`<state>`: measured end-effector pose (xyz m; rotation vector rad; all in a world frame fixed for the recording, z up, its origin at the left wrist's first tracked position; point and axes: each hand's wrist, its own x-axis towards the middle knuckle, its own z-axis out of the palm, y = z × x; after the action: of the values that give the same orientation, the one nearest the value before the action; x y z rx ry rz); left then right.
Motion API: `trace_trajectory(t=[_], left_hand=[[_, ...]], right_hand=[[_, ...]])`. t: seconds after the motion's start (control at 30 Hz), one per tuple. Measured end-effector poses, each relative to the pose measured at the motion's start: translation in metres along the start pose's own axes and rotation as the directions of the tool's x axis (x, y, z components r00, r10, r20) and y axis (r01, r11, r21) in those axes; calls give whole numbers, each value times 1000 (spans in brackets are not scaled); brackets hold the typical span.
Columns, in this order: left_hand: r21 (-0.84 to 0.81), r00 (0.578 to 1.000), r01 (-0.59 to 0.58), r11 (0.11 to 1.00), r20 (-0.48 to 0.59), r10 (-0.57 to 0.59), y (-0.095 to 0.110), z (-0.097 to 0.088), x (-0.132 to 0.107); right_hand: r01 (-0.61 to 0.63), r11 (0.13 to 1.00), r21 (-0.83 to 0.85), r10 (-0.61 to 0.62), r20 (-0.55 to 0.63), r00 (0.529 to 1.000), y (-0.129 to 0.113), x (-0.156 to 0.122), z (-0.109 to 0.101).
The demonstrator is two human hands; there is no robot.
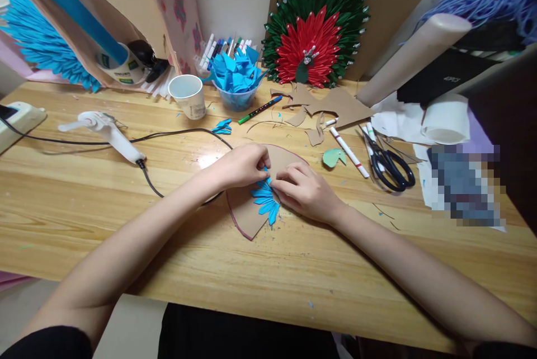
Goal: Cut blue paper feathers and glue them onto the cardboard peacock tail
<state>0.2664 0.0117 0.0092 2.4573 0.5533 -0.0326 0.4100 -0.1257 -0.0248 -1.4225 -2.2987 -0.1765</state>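
A brown cardboard fan shape [245, 218] with a dark red edge lies on the table in front of me. Blue folded petals [264, 200] are fixed in an arc on it. My left hand [250, 164] pinches the tip of one blue petal at the upper end of that arc. At the same petal's inner end my right hand [305, 188] has its fingers closed, resting over the cardboard. Part of the cardboard is hidden under both hands.
A white glue gun [113, 138] with a black cord stands left. Behind are a paper cup [187, 97], a bowl of blue pieces [237, 82] and a red-green peacock craft [314, 34]. Cardboard scraps [339, 106], a marker [349, 152] and black scissors [388, 163] lie right.
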Motion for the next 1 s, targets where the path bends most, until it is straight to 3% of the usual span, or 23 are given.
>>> trace_trajectory(t=[0.4,0.53,0.77,1.0], left_hand=[[-26,1000,22,999,12,-22,1,0,3],[-71,997,3,997,71,2,-1,-5,2],[-66,998,-7,998,68,12,-2,-5,1],[-55,984,-131,990,112,137,-4,-12,1]], right_hand=[[-64,991,117,64,7,998,3,-2,1],[-65,990,123,65,7,998,3,-2,2],[-77,992,102,76,6,997,3,-1,3],[-93,989,112,92,7,996,3,-2,4]])
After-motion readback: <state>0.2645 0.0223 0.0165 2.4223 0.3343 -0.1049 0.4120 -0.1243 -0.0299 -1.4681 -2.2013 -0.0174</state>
